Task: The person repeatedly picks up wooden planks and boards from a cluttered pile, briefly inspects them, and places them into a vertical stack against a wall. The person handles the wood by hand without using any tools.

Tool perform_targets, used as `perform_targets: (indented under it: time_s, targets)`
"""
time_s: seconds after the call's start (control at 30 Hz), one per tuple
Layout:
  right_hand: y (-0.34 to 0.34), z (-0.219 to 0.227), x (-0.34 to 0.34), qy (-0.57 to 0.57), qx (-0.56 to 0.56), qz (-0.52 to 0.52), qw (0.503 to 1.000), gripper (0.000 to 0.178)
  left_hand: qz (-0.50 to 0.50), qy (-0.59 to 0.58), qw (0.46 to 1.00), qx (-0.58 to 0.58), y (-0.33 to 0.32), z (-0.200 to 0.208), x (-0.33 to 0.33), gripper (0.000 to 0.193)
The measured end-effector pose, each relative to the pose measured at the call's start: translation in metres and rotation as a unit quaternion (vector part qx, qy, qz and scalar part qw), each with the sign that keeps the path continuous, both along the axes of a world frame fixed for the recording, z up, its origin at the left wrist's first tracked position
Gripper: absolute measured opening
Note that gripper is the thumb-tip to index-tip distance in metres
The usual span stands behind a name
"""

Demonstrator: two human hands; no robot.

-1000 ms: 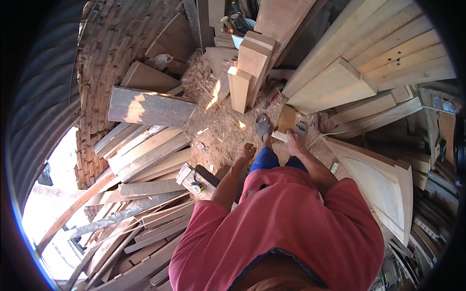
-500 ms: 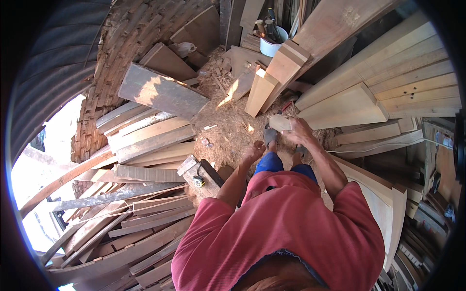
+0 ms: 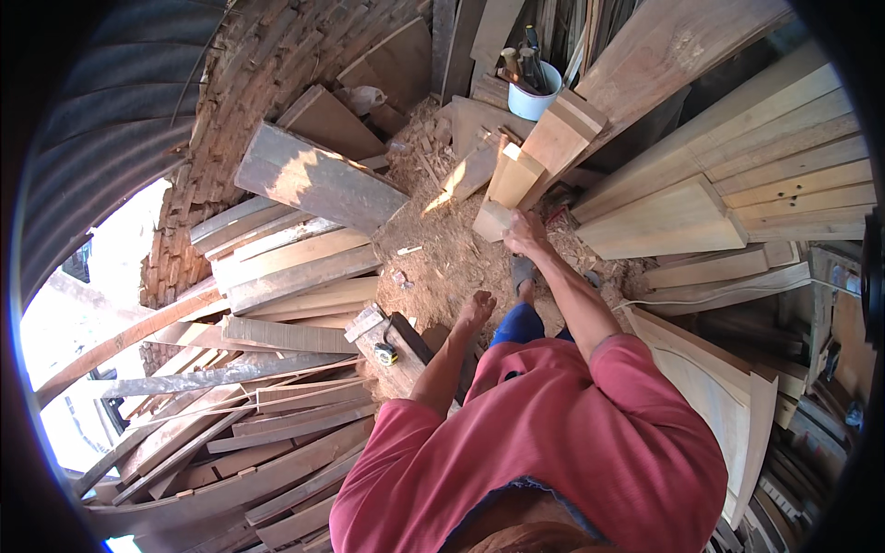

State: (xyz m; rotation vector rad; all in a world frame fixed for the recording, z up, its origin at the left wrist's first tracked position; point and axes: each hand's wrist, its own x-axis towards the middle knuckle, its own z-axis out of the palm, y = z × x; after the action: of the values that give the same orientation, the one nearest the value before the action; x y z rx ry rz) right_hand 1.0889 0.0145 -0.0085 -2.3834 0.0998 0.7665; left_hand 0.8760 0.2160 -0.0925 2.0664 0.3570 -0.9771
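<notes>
Block (image 3: 493,219) of pale wood sits on the sawdust floor (image 3: 442,267), gripped at its near end by the outstretched right hand (image 3: 524,232), while the left hand (image 3: 477,309) hangs loosely open, empty.

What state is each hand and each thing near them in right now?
right hand: gripping the end of a short wood block
wood block: tilted, held at its lower end
left hand: empty, fingers loose
white bucket: upright, holding tools
tape measure: lying on a board

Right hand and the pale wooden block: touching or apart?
Touching. The head view shows the right hand gripping the end of the pale wooden block.
</notes>
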Motion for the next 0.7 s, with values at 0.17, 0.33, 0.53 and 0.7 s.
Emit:
perform_targets:
  time_s: [0.17, 0.33, 0.53, 0.7]
  targets:
    - [-0.016, -0.044, 0.0, -0.149, 0.07, -0.096, 0.982, 0.06, 0.017, 0.002, 1.0, -0.012, 0.006, -0.015, -0.005, 0.06]
    - [-0.065, -0.048, -0.018, -0.167, 0.243, -0.25, 0.922, 0.066, -0.003, 0.007, 1.0, -0.001, 0.005, -0.02, 0.012, 0.058]
    - [-0.171, -0.066, -0.128, 0.022, -0.06, -0.036, 0.997, 0.044, -0.101, 0.003, 0.995, 0.004, 0.002, -0.001, 0.06, 0.063]
    - [-0.234, -0.077, -0.251, 0.041, -0.046, -0.04, 0.997, 0.039, -0.269, -0.062, 0.961, -0.007, -0.005, 0.03, 0.071, 0.057]
